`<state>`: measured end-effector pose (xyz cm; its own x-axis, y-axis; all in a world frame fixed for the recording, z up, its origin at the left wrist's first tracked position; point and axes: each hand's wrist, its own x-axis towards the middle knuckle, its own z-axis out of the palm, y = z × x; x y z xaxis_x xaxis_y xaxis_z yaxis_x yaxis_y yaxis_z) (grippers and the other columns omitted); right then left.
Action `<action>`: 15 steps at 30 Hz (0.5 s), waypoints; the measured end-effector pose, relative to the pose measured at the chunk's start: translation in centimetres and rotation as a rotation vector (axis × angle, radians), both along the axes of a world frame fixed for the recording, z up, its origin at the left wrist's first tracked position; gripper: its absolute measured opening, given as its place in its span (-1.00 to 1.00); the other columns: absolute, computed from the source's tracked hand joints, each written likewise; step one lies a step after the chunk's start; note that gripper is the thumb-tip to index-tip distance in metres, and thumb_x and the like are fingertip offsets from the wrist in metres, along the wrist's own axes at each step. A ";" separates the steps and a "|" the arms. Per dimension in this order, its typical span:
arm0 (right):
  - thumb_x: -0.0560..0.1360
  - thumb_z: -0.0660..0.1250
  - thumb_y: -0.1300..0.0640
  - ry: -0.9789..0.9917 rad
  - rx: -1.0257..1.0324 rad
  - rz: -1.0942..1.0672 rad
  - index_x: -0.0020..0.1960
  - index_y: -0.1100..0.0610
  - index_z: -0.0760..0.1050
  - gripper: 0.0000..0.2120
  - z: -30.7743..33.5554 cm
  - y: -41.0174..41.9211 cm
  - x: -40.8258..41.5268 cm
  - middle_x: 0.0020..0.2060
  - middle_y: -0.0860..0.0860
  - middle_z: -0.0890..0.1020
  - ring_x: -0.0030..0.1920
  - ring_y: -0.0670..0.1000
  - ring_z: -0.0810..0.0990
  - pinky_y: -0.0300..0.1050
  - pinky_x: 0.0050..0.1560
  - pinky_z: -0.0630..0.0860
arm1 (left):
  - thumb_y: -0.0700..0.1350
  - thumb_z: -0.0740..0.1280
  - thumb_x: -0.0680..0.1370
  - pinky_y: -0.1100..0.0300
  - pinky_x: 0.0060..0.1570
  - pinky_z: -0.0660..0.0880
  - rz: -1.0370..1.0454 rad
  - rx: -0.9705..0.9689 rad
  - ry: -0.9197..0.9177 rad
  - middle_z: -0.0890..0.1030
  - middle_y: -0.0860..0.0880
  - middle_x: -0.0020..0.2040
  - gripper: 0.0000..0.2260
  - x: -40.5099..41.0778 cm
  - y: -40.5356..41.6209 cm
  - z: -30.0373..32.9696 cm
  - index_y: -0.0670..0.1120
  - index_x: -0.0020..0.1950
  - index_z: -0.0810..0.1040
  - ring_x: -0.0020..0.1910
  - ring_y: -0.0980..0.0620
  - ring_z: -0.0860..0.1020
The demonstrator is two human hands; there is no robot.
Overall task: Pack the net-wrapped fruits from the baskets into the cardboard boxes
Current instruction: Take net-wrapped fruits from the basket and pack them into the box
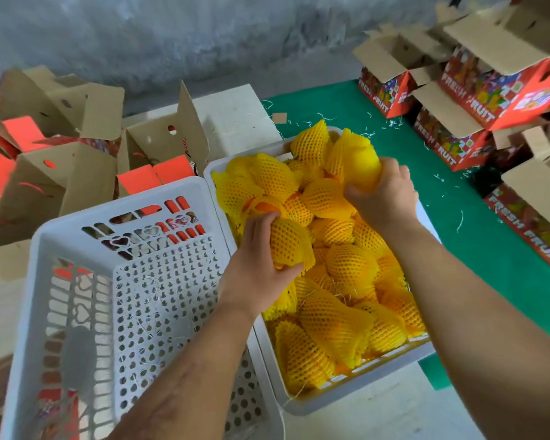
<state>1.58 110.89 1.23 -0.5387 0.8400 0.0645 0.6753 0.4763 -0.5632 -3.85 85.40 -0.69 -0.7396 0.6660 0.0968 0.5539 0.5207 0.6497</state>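
Reaching into the full white basket (218, 168) on the right, both hands are busy among the yellow net-wrapped fruits (337, 315) heaped inside it. The left hand (261, 265) curls its fingers and thumb round one netted fruit (291, 241) near the middle of the pile, close to the basket's left wall. The right hand (383, 193) grips another netted fruit (358, 161) at the far right part of the heap, fingers wrapped over its near end. Just beside this basket, to the left and touching it, stands an empty white basket (77, 236) with a perforated floor. Open cardboard boxes (58, 173) with red printed sides crowd the far left, and more open boxes marked FRESH FRUIT (477, 100) are stacked at the far right on a green cloth (340, 103) strewn with pale shreds.
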 end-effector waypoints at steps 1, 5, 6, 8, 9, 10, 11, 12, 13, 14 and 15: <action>0.41 0.49 -0.23 0.116 -0.118 -0.053 0.33 0.10 0.41 -0.36 0.2 -1.4 1.0 0.14 0.10 0.56 0.10 0.18 0.55 0.04 0.02 0.47 | 0.24 0.52 0.40 -0.16 0.08 0.62 0.026 0.051 -0.054 0.33 0.10 0.48 -0.17 0.0 -0.1 0.3 0.29 0.53 0.11 0.30 -0.12 0.53; 0.42 0.45 -0.34 0.654 -0.745 -0.103 0.06 0.02 0.61 -0.54 1.9 -10.8 4.3 -0.21 -0.15 0.73 -0.22 -0.14 0.69 -0.22 -0.32 0.52 | 0.13 0.51 0.36 -0.01 0.00 0.64 0.068 0.393 -0.285 0.49 0.08 0.36 -0.20 1.1 -2.0 1.3 0.25 0.51 0.19 0.20 0.00 0.58; 0.38 0.44 -0.38 0.675 -0.873 -0.054 0.08 0.00 0.64 -0.50 2.3 -13.4 4.8 -0.18 -0.14 0.75 -0.21 -0.15 0.71 -0.23 -0.32 0.55 | 0.07 0.48 0.37 0.04 -0.06 0.63 0.077 0.464 -0.315 0.53 0.10 0.29 -0.27 1.6 -3.0 1.3 0.24 0.48 0.24 0.13 0.04 0.61; 0.37 0.41 -0.43 0.664 -1.025 0.077 0.19 -0.04 0.64 -0.41 2.6 -18.2 5.1 -0.02 -0.06 0.76 -0.04 -0.05 0.74 -0.08 -0.12 0.64 | -0.02 0.37 0.37 0.13 -0.21 0.59 0.099 0.557 -0.368 0.59 0.17 0.12 -0.38 2.9 -5.8 1.0 0.21 0.42 0.34 -0.06 0.12 0.64; 0.39 0.41 -0.40 0.685 -1.057 0.121 0.25 -0.05 0.62 -0.41 2.7 -20.3 5.1 0.06 -0.03 0.75 0.06 0.01 0.73 0.02 0.02 0.64 | -0.05 0.33 0.36 0.17 -0.26 0.58 0.118 0.590 -0.384 0.59 0.18 0.07 -0.41 3.5 -7.4 1.1 0.19 0.39 0.36 -0.12 0.14 0.64; 0.42 0.44 -0.33 0.719 -1.072 0.157 0.29 -0.04 0.59 -0.45 2.8 -22.3 5.1 0.12 0.00 0.73 0.13 0.05 0.71 0.10 0.12 0.63 | -0.05 0.31 0.35 0.15 -0.26 0.59 0.137 0.610 -0.397 0.58 0.17 0.06 -0.43 3.9 -9.0 1.2 0.17 0.37 0.36 -0.11 0.12 0.63; 0.44 0.48 -0.24 0.757 -1.078 0.191 0.32 -0.02 0.56 -0.48 3.0 -24.3 5.0 0.15 0.04 0.71 0.17 0.09 0.69 0.14 0.16 0.62 | -0.04 0.30 0.35 0.06 -0.18 0.62 0.164 0.614 -0.391 0.55 0.12 0.10 -0.43 4.1 -10.7 1.5 0.13 0.37 0.37 -0.01 0.05 0.62; 0.44 0.52 -0.13 0.794 -1.078 0.207 0.34 0.04 0.53 -0.46 3.3 -26.4 4.8 0.17 0.09 0.70 0.19 0.15 0.68 0.18 0.17 0.62 | -0.02 0.30 0.34 -0.07 -0.03 0.61 0.199 0.603 -0.359 0.49 0.02 0.18 -0.44 4.2 -12.4 1.8 0.07 0.36 0.38 0.14 -0.03 0.56; 0.40 0.56 -0.06 0.823 -1.068 0.201 0.36 0.11 0.48 -0.39 3.5 -28.3 4.7 0.17 0.17 0.68 0.20 0.22 0.67 0.22 0.16 0.62 | -0.01 0.31 0.34 -0.12 0.13 0.56 0.227 0.574 -0.307 0.42 -0.05 0.24 -0.43 4.1 -14.2 2.1 0.01 0.36 0.40 0.26 -0.05 0.46; 0.34 0.60 -0.03 0.835 -1.044 0.190 0.38 0.16 0.41 -0.29 3.8 -30.3 4.5 0.17 0.22 0.66 0.20 0.28 0.65 0.26 0.15 0.63 | -0.02 0.33 0.35 -0.04 0.24 0.51 0.251 0.566 -0.280 0.36 -0.08 0.28 -0.44 4.0 -16.2 2.4 -0.02 0.36 0.41 0.33 0.00 0.38; 0.28 0.63 -0.01 0.833 -1.011 0.197 0.40 0.16 0.37 -0.20 4.1 -32.4 4.2 0.18 0.25 0.64 0.19 0.29 0.65 0.27 0.13 0.63 | -0.05 0.35 0.35 0.12 0.26 0.50 0.267 0.577 -0.287 0.33 -0.09 0.30 -0.44 3.8 -18.5 2.7 -0.02 0.37 0.42 0.34 0.11 0.35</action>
